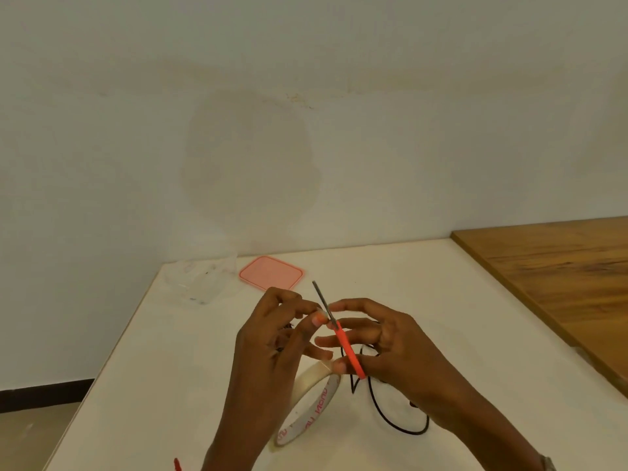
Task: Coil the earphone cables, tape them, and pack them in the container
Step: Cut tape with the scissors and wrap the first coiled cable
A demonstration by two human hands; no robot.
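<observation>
1. While the near edge is cut off, the white table has bare space on the left. The tape roll stands tilted on it, with the black earphone cable looped just beside.
2. Above them, the left hand pinches what looks like a tape end. The right hand grips orange scissors, blades up.
3. Far left corner: clear container, contents too blurry to tell, pink lid flat beside it.
4. Wooden table butts up on the right, and a plain wall is behind.
</observation>
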